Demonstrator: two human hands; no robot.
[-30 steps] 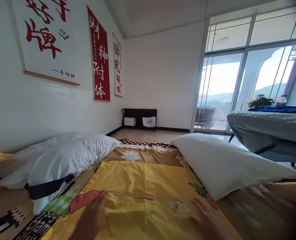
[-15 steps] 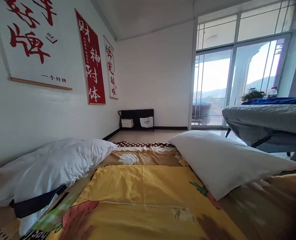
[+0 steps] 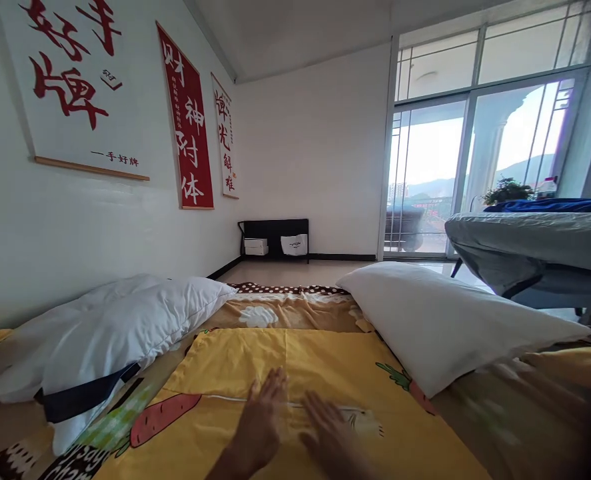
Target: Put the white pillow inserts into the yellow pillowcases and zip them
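A yellow pillowcase (image 3: 225,360) with printed carrots lies flat on the patterned bed sheet (image 3: 320,307). My left hand (image 3: 262,420) is over the middle of the pillowcase, fingers stretched forward across its pale seam. To its right, my right hand (image 3: 330,427) lies flat near the same seam, somewhat blurred, with its fingers extended. Neither hand grips anything. One white pillow (image 3: 125,333) with a dark band lies to the left. Another white pillow (image 3: 440,313) rests on the right, touching the pillowcase's edge.
Beyond the bed, a low black rack (image 3: 275,230) holds white boxes and a white bag against the wall. A covered table (image 3: 535,233) with a plant (image 3: 508,191) stands at right, before a sliding glass door (image 3: 425,167). Scrolls (image 3: 188,120) hang on the left wall.
Both hands have moved inward and forward from the lower edge of the view to the middle of the pillowcase. The camera view has shifted slightly. The pillows lie as before.
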